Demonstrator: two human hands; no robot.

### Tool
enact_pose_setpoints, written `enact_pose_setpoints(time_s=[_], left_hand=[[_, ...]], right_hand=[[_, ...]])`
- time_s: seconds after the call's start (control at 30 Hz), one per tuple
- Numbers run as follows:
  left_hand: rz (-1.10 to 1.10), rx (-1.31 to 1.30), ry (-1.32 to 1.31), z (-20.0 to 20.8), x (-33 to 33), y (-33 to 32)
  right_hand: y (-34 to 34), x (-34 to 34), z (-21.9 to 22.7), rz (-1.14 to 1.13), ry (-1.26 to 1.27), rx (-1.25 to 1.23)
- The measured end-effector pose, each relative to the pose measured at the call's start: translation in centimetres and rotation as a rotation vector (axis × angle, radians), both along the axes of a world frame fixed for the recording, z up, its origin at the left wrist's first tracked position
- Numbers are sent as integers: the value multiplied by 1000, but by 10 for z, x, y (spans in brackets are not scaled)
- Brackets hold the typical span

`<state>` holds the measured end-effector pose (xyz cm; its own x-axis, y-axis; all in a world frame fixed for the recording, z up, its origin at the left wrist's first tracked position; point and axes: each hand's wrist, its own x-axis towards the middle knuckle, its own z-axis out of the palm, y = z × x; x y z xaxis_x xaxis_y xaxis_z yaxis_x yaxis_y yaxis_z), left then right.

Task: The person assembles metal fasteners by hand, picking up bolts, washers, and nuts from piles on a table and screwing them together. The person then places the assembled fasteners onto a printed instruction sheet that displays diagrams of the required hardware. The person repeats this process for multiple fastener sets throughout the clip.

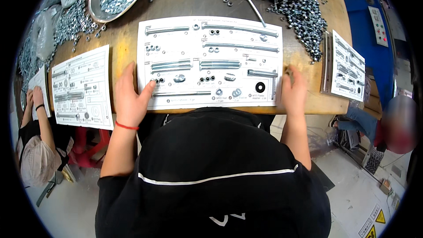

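- A white hardware card [197, 53] is laid between the left hand [132, 99], thumb and fingers spread, and the right hand [294, 89], whose grip cannot be told.
- It is flanked by a sheet [83, 79], left, and stacked cards [348, 68], right.
- Its top edge is reached by a long bolt [255, 11]; nuts [299, 13] are heaped beside.

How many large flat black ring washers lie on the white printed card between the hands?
1: the large flat black ring washer, near the lower-right corner of the white printed card.
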<state>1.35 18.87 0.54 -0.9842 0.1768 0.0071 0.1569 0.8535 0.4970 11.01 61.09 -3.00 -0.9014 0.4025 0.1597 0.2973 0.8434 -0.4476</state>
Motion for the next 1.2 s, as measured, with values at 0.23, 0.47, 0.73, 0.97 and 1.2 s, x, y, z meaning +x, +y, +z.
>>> enact_pose_setpoints(time_s=[0.23,0.47,0.73,0.97,1.2], left_hand=[[391,901,-414,1,-26,8],[383,980,-634,-20,-51,-6],[398,1107,-718,-7,-39,6],[282,1171,-720,6,-44,7],[61,1246,-830,6,-65,-4]], right_hand=[[-43,4,6,-233,113,-883],[-52,14,15,-301,257,-1184],[-50,33,23,-332,357,-1106],[-56,49,37,-374,464,-984],[-75,61,48,-431,587,-874]])
